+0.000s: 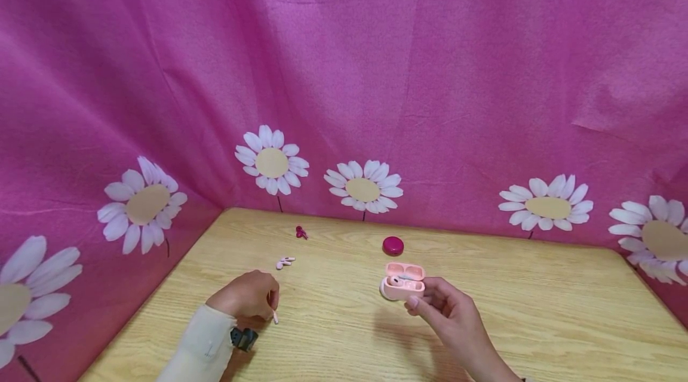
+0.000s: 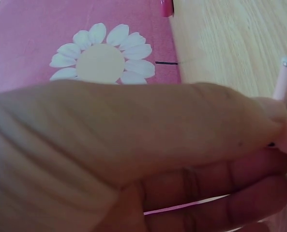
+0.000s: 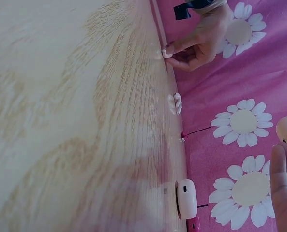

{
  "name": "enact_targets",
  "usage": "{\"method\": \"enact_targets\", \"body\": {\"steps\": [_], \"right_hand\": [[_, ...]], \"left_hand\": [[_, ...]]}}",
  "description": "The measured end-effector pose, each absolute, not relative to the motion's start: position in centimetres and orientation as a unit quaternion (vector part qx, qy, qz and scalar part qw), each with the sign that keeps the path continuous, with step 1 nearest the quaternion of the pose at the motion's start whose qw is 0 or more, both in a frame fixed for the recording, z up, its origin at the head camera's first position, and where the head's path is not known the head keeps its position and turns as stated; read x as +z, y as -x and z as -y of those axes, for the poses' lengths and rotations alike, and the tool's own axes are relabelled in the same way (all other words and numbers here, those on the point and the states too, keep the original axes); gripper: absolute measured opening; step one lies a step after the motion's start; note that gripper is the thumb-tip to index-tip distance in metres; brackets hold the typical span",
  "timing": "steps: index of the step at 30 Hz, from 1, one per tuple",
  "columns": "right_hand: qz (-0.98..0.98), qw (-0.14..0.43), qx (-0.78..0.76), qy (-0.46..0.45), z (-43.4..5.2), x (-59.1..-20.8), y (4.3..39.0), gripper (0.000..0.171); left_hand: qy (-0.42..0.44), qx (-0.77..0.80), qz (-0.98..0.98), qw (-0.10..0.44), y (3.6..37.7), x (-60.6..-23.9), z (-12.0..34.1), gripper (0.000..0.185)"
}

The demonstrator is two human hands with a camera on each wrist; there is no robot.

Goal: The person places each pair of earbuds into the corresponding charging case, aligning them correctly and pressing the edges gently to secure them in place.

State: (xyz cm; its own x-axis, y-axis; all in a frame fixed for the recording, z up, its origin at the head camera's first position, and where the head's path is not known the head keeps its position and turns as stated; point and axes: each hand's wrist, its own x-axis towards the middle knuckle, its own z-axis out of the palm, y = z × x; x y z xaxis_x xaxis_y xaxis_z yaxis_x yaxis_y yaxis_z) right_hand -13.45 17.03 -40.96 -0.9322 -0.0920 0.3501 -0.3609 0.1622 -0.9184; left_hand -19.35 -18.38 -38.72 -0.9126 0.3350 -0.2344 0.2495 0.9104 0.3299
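My left hand (image 1: 247, 297) pinches a pale pink earbud (image 1: 276, 317) low over the table at the left. In the left wrist view the stem of that earbud (image 2: 284, 79) sticks out past the thumb tip. With thumb and fingers, my right hand (image 1: 448, 310) grips a pink earbud case (image 1: 404, 291) from its right side. Its lid stands raised, facing me. One earbud (image 1: 395, 281) sits in the left slot of the case, and the right slot shows bare. Only part of the case appears at the edge of the right wrist view.
Behind the held case lies a white case (image 3: 187, 198), mostly hidden in the head view. A round magenta case (image 1: 393, 245) lies farther back. Pale earbuds (image 1: 285, 262) and magenta earbuds (image 1: 301, 232) lie on the left. Flowered pink cloth (image 1: 457, 101) borders the wooden table (image 1: 537, 310).
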Motion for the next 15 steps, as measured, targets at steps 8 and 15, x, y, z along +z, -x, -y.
{"method": "enact_targets", "body": {"steps": [8, 15], "right_hand": [[0.751, 0.112, 0.631, -0.158, -16.90, -41.10, 13.41, 0.017], [0.743, 0.115, 0.636, -0.175, -16.99, -41.15, 13.46, 0.016]], "left_hand": [[-0.195, 0.170, -0.959, 0.113, 19.27, -38.54, 18.60, 0.023], [-0.225, 0.179, -0.956, 0.059, 19.57, -38.26, 18.34, 0.020]]}}
